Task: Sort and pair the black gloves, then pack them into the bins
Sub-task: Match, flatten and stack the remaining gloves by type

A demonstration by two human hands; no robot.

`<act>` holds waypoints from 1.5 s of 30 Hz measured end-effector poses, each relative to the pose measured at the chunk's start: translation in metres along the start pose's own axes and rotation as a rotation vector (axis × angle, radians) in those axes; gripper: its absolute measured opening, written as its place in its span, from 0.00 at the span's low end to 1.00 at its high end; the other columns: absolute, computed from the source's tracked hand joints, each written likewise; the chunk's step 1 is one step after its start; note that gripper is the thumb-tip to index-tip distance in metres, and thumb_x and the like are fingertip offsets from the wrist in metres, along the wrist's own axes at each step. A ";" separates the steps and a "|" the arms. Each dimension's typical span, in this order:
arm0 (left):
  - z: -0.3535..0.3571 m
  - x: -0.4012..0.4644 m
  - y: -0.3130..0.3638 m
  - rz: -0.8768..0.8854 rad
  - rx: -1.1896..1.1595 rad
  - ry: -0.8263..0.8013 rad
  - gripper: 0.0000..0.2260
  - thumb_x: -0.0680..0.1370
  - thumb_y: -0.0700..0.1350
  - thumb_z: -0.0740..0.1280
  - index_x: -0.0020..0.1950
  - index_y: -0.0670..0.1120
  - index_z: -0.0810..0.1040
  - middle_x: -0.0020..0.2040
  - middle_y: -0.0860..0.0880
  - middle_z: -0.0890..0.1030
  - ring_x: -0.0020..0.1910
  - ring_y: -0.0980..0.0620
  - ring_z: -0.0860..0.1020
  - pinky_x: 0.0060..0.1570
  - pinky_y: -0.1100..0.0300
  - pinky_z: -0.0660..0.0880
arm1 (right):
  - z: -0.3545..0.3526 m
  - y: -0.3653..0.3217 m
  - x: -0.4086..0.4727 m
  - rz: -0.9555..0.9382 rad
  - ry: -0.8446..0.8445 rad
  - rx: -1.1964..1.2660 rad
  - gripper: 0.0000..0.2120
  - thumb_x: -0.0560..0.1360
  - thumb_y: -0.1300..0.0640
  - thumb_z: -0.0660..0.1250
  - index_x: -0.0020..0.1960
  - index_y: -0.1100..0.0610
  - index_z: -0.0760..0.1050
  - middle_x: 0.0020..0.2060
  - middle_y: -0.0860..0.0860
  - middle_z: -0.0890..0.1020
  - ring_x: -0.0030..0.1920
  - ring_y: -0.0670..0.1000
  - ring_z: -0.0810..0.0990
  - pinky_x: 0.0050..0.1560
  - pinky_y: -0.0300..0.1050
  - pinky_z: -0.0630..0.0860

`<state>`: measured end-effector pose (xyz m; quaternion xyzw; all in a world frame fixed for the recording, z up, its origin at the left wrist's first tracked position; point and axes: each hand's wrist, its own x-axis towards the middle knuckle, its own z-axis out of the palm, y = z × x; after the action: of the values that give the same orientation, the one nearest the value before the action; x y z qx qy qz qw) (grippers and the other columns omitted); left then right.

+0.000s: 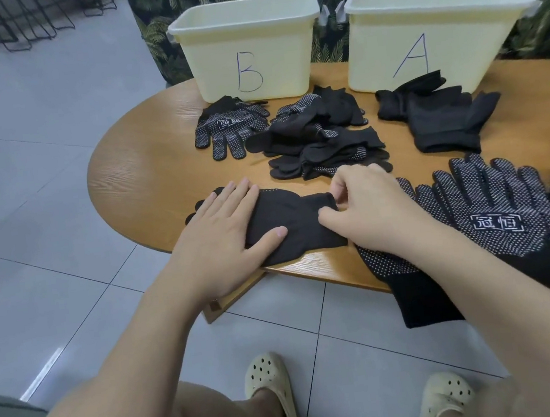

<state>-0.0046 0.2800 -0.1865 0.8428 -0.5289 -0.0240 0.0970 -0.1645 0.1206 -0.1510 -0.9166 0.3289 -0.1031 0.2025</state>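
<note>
While left hand (225,234) is pressing flat on black glove (289,227) at bench (146,175) edge, right hand (369,207) is pinching its cuff.

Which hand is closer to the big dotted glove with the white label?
Right. The right hand lies beside the big dotted glove; the left hand is farther left.

oval wooden table (145,161), two cream bins (249,57) (lettered b, a), black gloves (320,134) scattered

Bin B (248,43) left of bin A (435,29); gloves (320,134) before them.
</note>
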 end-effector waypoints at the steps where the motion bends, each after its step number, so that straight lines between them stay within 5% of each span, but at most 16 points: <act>1: 0.000 0.000 0.001 -0.006 -0.005 0.004 0.44 0.74 0.74 0.40 0.84 0.52 0.50 0.84 0.54 0.48 0.82 0.57 0.44 0.79 0.60 0.39 | 0.001 0.001 0.000 -0.001 0.009 0.084 0.08 0.75 0.51 0.69 0.46 0.53 0.72 0.41 0.47 0.77 0.49 0.54 0.76 0.51 0.51 0.74; 5: 0.002 0.002 0.006 -0.042 -0.025 0.020 0.44 0.73 0.74 0.41 0.84 0.52 0.51 0.84 0.54 0.49 0.82 0.56 0.45 0.80 0.58 0.41 | 0.001 0.001 -0.001 0.021 0.030 0.405 0.13 0.75 0.53 0.74 0.54 0.50 0.71 0.37 0.46 0.82 0.39 0.46 0.80 0.41 0.43 0.76; 8: 0.003 0.004 0.013 -0.086 -0.022 0.039 0.43 0.74 0.73 0.42 0.84 0.51 0.52 0.84 0.53 0.50 0.83 0.55 0.46 0.80 0.57 0.42 | -0.001 0.001 -0.002 0.089 -0.010 0.483 0.22 0.72 0.46 0.77 0.62 0.48 0.74 0.42 0.45 0.85 0.46 0.44 0.82 0.48 0.44 0.78; 10: 0.004 0.005 0.017 -0.110 -0.019 0.050 0.42 0.75 0.72 0.43 0.84 0.51 0.51 0.84 0.52 0.50 0.83 0.54 0.46 0.80 0.56 0.42 | -0.001 0.003 -0.003 0.071 -0.031 0.344 0.12 0.73 0.45 0.75 0.47 0.52 0.79 0.36 0.44 0.81 0.40 0.44 0.80 0.42 0.42 0.75; 12: 0.005 0.007 0.020 -0.126 -0.022 0.056 0.41 0.76 0.72 0.44 0.84 0.51 0.51 0.84 0.51 0.49 0.83 0.53 0.46 0.80 0.56 0.41 | 0.000 0.001 -0.006 0.030 -0.002 0.199 0.19 0.75 0.47 0.72 0.32 0.55 0.70 0.28 0.47 0.73 0.33 0.47 0.72 0.35 0.44 0.66; 19: -0.004 -0.004 0.021 -0.035 -0.097 0.084 0.40 0.76 0.71 0.41 0.82 0.51 0.60 0.83 0.50 0.56 0.81 0.51 0.52 0.78 0.59 0.44 | -0.003 0.009 0.000 0.022 0.179 0.211 0.12 0.78 0.49 0.68 0.39 0.50 0.70 0.33 0.46 0.76 0.37 0.48 0.75 0.35 0.46 0.68; 23: -0.011 -0.010 0.008 -0.012 -0.052 0.092 0.37 0.77 0.66 0.43 0.78 0.50 0.68 0.79 0.49 0.66 0.76 0.49 0.63 0.74 0.58 0.56 | -0.014 0.018 0.006 0.004 0.254 0.279 0.10 0.77 0.52 0.71 0.39 0.48 0.74 0.31 0.46 0.80 0.33 0.43 0.81 0.36 0.46 0.77; 26: -0.011 -0.010 0.006 0.017 -0.058 0.097 0.31 0.79 0.64 0.49 0.74 0.50 0.73 0.74 0.50 0.72 0.71 0.49 0.69 0.70 0.55 0.63 | -0.019 0.023 0.007 -0.004 0.331 0.310 0.08 0.75 0.53 0.74 0.39 0.50 0.77 0.31 0.45 0.81 0.34 0.42 0.78 0.36 0.33 0.72; 30: -0.012 -0.009 0.014 0.070 -0.083 0.139 0.26 0.81 0.63 0.51 0.68 0.53 0.79 0.63 0.54 0.76 0.61 0.53 0.71 0.63 0.55 0.66 | -0.021 0.021 0.007 -0.034 0.372 0.332 0.05 0.75 0.54 0.74 0.42 0.51 0.79 0.34 0.43 0.81 0.34 0.39 0.76 0.34 0.27 0.68; 34: -0.017 -0.011 0.017 0.075 -0.218 0.153 0.16 0.84 0.57 0.58 0.64 0.54 0.81 0.59 0.58 0.76 0.55 0.61 0.67 0.60 0.57 0.64 | -0.017 0.012 0.003 -0.074 0.365 0.352 0.02 0.75 0.55 0.73 0.45 0.50 0.81 0.41 0.44 0.83 0.41 0.41 0.78 0.40 0.30 0.72; 37: -0.019 -0.011 0.011 0.077 -0.345 0.169 0.10 0.84 0.49 0.63 0.61 0.53 0.83 0.54 0.60 0.78 0.54 0.60 0.73 0.59 0.55 0.71 | -0.011 0.003 0.002 -0.120 0.360 0.336 0.03 0.75 0.55 0.74 0.46 0.49 0.81 0.42 0.42 0.81 0.44 0.44 0.78 0.41 0.34 0.71; 41: -0.022 -0.012 0.005 0.044 -0.479 0.213 0.09 0.82 0.42 0.67 0.58 0.51 0.84 0.49 0.60 0.82 0.51 0.61 0.79 0.50 0.70 0.73 | 0.001 -0.011 -0.001 -0.208 0.360 0.283 0.04 0.74 0.55 0.74 0.47 0.48 0.81 0.42 0.42 0.79 0.43 0.44 0.76 0.44 0.45 0.77; 45: -0.022 -0.013 0.001 0.020 -0.513 0.221 0.10 0.80 0.40 0.69 0.58 0.52 0.84 0.47 0.59 0.84 0.49 0.61 0.81 0.50 0.68 0.76 | 0.011 -0.022 -0.007 -0.305 0.326 0.204 0.05 0.74 0.56 0.74 0.46 0.49 0.80 0.42 0.44 0.78 0.43 0.47 0.76 0.44 0.52 0.78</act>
<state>-0.0078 0.2943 -0.1653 0.7829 -0.5000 -0.0642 0.3647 -0.1543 0.1436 -0.1519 -0.9017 0.2030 -0.3116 0.2204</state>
